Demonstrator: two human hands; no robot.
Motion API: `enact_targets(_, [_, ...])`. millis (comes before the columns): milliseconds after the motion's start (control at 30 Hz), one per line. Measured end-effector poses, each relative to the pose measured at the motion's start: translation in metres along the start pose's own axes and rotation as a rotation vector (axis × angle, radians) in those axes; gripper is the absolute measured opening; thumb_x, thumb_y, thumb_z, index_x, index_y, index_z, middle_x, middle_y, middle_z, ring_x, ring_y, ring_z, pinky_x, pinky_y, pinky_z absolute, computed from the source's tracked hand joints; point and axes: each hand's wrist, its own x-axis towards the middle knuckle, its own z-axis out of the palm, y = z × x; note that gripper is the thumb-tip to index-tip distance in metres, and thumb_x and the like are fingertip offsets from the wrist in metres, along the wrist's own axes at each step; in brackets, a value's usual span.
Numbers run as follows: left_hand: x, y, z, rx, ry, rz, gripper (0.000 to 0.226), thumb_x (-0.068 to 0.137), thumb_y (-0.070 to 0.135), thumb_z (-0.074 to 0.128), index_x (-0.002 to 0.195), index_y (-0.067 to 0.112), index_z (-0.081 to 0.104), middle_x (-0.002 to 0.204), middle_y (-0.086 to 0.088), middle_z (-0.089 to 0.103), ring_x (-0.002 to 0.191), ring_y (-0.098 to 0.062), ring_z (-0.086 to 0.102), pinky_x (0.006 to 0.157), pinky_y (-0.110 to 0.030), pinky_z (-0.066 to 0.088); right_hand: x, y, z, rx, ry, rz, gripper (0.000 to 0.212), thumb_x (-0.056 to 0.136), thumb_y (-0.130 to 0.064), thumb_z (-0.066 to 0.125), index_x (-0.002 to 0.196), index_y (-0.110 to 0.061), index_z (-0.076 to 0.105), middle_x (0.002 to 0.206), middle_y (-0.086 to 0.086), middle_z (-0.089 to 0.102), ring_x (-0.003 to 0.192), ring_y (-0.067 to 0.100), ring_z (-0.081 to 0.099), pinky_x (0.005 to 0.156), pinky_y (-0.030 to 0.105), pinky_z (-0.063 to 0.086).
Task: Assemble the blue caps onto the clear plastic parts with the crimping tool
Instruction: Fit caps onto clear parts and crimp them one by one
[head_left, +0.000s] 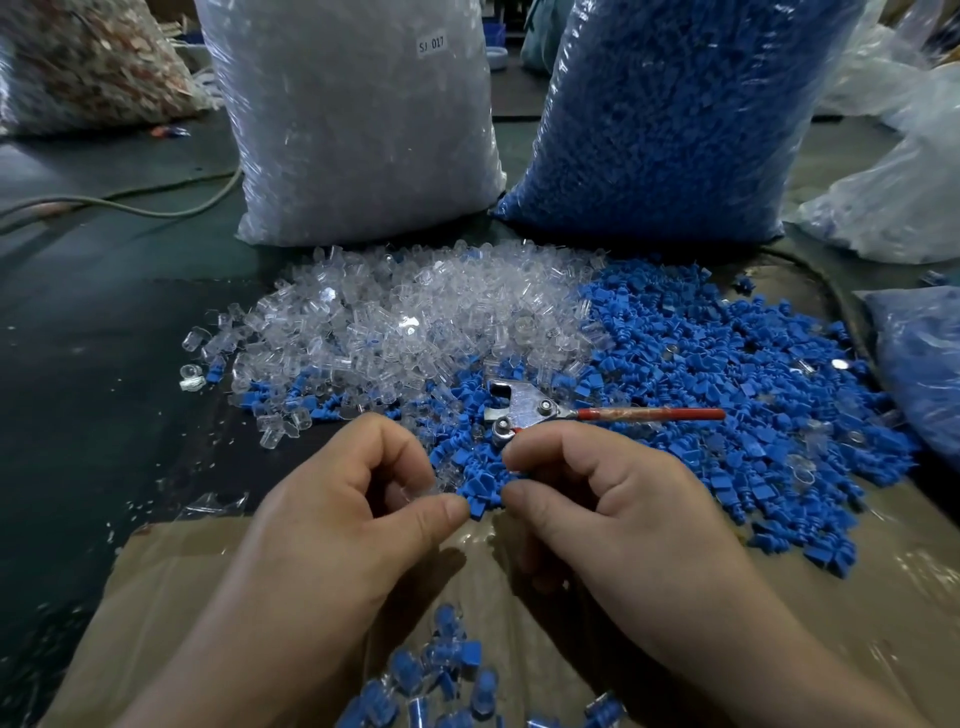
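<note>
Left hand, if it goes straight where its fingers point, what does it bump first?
Probably the blue cap the right hand pinches, just off the fingertips of the left hand; depth is unclear.

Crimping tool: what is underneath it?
The crimping tool lies on loose blue caps mixed with a few clear parts. The surface beneath that pile is covered, and the right hand hides its lower handle.

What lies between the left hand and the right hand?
In the head view, a blue cap, pinched by the right hand, sits against a clear plastic part that the left hand holds.
</note>
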Motion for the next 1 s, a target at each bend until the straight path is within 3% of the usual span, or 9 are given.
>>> enact_targets(133, [0.002,-0.003,0.001,-0.129,-0.064,-0.043,0.047,0.044,0.059,0.084,0.076,0.030,0.066,0.057,0.004,0.062,0.049,-0.012,0.057,0.049,-0.029,0.051,0.000,-0.003,0.000,0.262,-0.068,0.075,0.018,0.088,-0.014,0.070,0.092,-0.032,0.069,0.070,0.009,0.070,0.063,0.024,0.070,0.065,0.047,0.061])
enact_targets(300, [0.001,-0.011,0.000,-0.162,-0.038,-0.027,0.062,0.041,0.069,0.085,0.074,0.022,0.064,0.057,-0.005,0.060,0.051,-0.020,0.054,0.051,-0.036,0.048,-0.005,-0.010,-0.001,0.369,-0.138,0.020,0.018,0.092,-0.012,0.064,0.093,-0.029,0.069,0.075,0.012,0.070,0.067,0.027,0.071,0.062,0.038,0.060])
enact_targets(533, [0.001,-0.006,0.008,-0.344,-0.062,-0.006,0.038,0.058,0.049,0.090,0.073,0.021,0.070,0.055,-0.009,0.062,0.049,-0.019,0.060,0.047,-0.024,0.048,-0.003,-0.014,0.002,0.596,-0.086,0.108,0.020,0.088,-0.004,0.063,0.087,-0.023,0.071,0.068,0.017,0.068,0.060,0.028,0.065,0.059,0.047,0.060])
enact_targets(567, [0.001,-0.006,0.008,-0.374,-0.059,-0.020,0.037,0.057,0.045,0.093,0.074,0.021,0.071,0.057,-0.010,0.062,0.050,-0.019,0.061,0.047,-0.025,0.049,-0.004,-0.012,0.002,0.528,-0.064,0.069,0.021,0.088,-0.005,0.066,0.089,-0.026,0.071,0.070,0.013,0.069,0.062,0.025,0.067,0.061,0.047,0.061])
enact_targets(633, [0.000,-0.005,0.009,-0.427,-0.054,-0.046,0.032,0.055,0.041,0.086,0.076,0.020,0.073,0.061,-0.011,0.064,0.052,-0.020,0.063,0.047,-0.026,0.050,-0.005,-0.004,0.002,0.150,0.034,-0.131,0.018,0.089,-0.016,0.069,0.096,-0.033,0.068,0.079,-0.003,0.073,0.072,0.013,0.071,0.071,0.033,0.060])
enact_targets(733, [-0.001,-0.004,0.011,-0.426,-0.069,-0.037,0.031,0.054,0.042,0.079,0.077,0.022,0.074,0.062,-0.013,0.066,0.053,-0.022,0.065,0.048,-0.026,0.051,-0.004,0.000,0.003,-0.290,0.141,-0.407,0.016,0.085,-0.023,0.067,0.098,-0.032,0.068,0.092,-0.017,0.069,0.087,-0.001,0.064,0.077,0.019,0.050])
enact_targets(833, [-0.002,-0.004,0.012,-0.337,-0.090,0.007,0.029,0.059,0.035,0.093,0.080,0.026,0.074,0.061,-0.011,0.068,0.052,-0.023,0.066,0.049,-0.026,0.052,-0.004,0.000,0.005,-0.351,0.121,-0.462,0.016,0.088,-0.022,0.063,0.102,-0.026,0.069,0.093,-0.013,0.067,0.086,0.005,0.063,0.075,0.028,0.051])
enact_targets(900, [-0.002,-0.005,0.013,-0.283,-0.100,0.051,0.021,0.067,0.031,0.086,0.084,0.028,0.075,0.063,-0.008,0.069,0.053,-0.021,0.066,0.051,-0.025,0.052,-0.005,-0.001,0.005,-0.400,0.104,-0.470,0.020,0.089,-0.028,0.056,0.104,-0.023,0.069,0.091,-0.009,0.065,0.083,0.011,0.063,0.069,0.033,0.053])
enact_targets(1000, [-0.003,-0.006,0.013,-0.295,-0.099,0.073,0.031,0.059,0.043,0.079,0.086,0.029,0.075,0.064,-0.008,0.069,0.054,-0.023,0.067,0.051,-0.026,0.052,-0.007,-0.004,0.005,-0.414,0.153,-0.464,0.026,0.088,-0.033,0.052,0.107,-0.026,0.068,0.094,-0.012,0.066,0.084,0.006,0.063,0.071,0.027,0.051])
